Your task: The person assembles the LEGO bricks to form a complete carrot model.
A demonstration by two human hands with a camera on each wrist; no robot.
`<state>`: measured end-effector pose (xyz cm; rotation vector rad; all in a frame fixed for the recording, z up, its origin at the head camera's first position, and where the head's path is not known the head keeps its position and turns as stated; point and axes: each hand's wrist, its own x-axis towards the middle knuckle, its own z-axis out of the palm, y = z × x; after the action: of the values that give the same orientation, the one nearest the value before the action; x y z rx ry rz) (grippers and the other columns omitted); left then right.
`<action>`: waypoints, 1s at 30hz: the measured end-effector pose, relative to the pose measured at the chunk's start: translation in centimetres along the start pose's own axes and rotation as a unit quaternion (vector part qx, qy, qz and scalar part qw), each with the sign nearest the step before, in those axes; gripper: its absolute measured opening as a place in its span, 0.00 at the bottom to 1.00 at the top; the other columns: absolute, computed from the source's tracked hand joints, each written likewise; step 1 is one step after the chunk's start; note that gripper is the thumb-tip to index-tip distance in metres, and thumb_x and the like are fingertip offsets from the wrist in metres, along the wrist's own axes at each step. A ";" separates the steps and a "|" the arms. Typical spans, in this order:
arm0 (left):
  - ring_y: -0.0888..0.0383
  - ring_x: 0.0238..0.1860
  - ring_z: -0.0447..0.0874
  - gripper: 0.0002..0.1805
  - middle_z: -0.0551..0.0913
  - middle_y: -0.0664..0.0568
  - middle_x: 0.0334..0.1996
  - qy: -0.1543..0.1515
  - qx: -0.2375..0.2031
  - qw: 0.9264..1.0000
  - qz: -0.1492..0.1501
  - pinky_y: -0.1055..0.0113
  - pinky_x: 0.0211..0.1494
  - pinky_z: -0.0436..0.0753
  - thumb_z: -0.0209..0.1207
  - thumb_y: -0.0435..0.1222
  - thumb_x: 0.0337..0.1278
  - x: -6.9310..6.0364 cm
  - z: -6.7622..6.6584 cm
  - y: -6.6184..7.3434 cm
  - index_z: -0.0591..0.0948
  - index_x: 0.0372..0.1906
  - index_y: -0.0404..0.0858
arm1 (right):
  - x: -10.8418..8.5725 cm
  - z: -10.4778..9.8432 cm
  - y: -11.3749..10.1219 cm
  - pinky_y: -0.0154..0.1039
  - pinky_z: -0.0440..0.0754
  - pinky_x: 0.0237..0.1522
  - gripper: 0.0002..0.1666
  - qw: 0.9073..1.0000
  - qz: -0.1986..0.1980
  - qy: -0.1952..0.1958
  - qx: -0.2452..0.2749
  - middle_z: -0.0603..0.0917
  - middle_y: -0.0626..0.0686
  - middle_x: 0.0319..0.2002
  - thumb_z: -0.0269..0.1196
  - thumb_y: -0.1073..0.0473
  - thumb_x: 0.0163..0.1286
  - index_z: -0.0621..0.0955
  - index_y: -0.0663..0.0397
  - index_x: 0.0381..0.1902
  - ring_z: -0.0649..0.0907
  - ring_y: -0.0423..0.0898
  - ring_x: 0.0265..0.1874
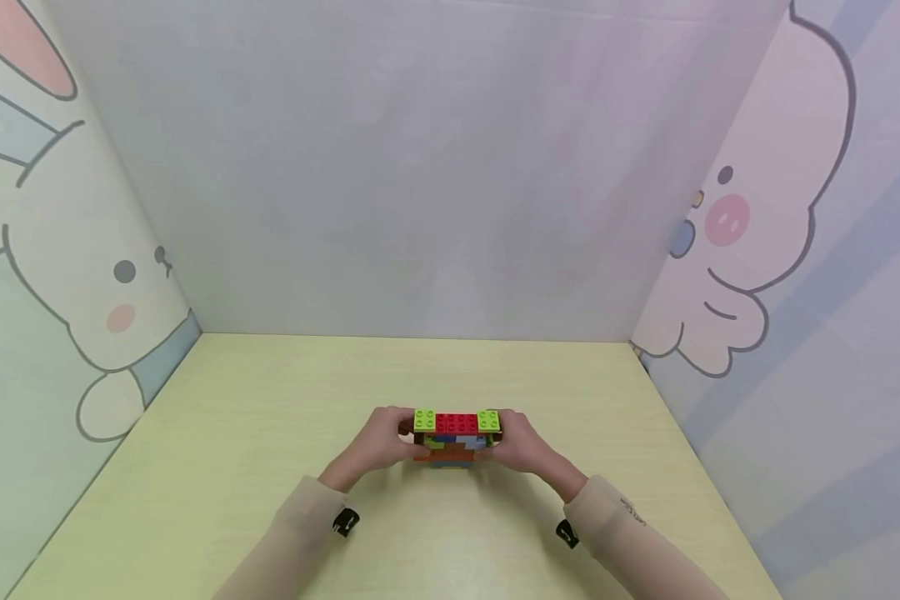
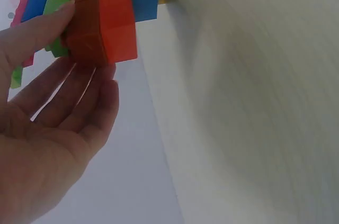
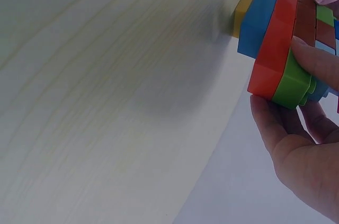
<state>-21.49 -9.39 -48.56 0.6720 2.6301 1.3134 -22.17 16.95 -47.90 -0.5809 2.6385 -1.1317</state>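
Both hands hold one assembly of toy building blocks (image 1: 456, 424) between them. Its top row is red with a lime-green block at each end; the studs face up. Below come brown, green and blue blocks, then a long red block (image 3: 274, 49), a narrower blue block (image 3: 257, 23) and a yellow block (image 3: 242, 15) lowest. My left hand (image 1: 381, 440) grips the left end, thumb on the near face beside a brown block (image 2: 85, 28), fingers behind. At the right end my right hand (image 1: 523, 442) grips with its thumb over a green block (image 3: 290, 82). Whether the yellow block touches the table cannot be told.
A pale wooden table (image 1: 285, 392) lies beneath the hands. A plain light curtain (image 1: 412, 183) stands along its back edge. Side panels with cartoon animals, a left panel (image 1: 82, 250) and a right panel (image 1: 832, 350), border the table.
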 end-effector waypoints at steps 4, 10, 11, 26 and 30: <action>0.61 0.36 0.79 0.17 0.83 0.62 0.34 -0.010 0.005 1.000 -0.002 0.65 0.41 0.79 0.73 0.34 0.44 -0.2 0.5 -0.9 0.84 0.43 0.44 | 0.1 0.1 0.0 0.43 0.81 0.41 0.25 1.000 -0.001 0.000 0.004 0.83 0.48 0.39 0.77 0.63 0.48 0.81 0.57 0.46 0.81 0.44 0.37; 0.59 0.37 0.81 0.17 0.84 0.57 0.36 -0.009 -0.027 1.000 0.007 0.67 0.41 0.80 0.71 0.32 0.45 -0.4 0.6 -1.4 0.84 0.45 0.40 | 0.3 0.2 0.2 0.43 0.80 0.39 0.25 1.000 0.006 0.002 0.020 0.83 0.48 0.38 0.76 0.61 0.49 0.81 0.56 0.46 0.81 0.44 0.36; 0.59 0.37 0.81 0.17 0.84 0.56 0.36 -0.008 -0.032 0.999 0.006 0.67 0.41 0.81 0.71 0.31 0.46 -0.4 0.5 -1.4 0.84 0.45 0.39 | 0.4 0.2 0.2 0.43 0.80 0.39 0.25 1.000 0.005 0.002 0.024 0.83 0.47 0.38 0.76 0.60 0.49 0.81 0.55 0.46 0.81 0.44 0.36; 0.56 0.38 0.81 0.27 0.82 0.48 0.41 0.010 0.003 1.000 -0.022 0.66 0.41 0.81 0.70 0.30 0.47 0.3 0.3 -2.1 0.77 0.55 0.27 | 1.9 0.9 0.3 0.43 0.80 0.43 0.29 0.998 0.021 0.017 0.054 0.83 0.52 0.44 0.71 0.55 0.59 0.78 0.62 0.56 0.81 0.48 0.41; 0.55 0.39 0.80 0.30 0.81 0.47 0.44 0.025 0.015 0.999 -0.039 0.64 0.42 0.81 0.71 0.31 0.47 0.4 0.4 -2.2 0.76 0.57 0.28 | 2.1 1.3 0.4 0.45 0.79 0.47 0.33 0.999 0.024 0.032 0.038 0.81 0.55 0.48 0.71 0.55 0.58 0.76 0.64 0.59 0.80 0.49 0.44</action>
<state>-22.46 -10.10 -50.46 0.5414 2.6909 1.2869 -23.74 15.43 -49.14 -0.4731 2.6341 -1.2487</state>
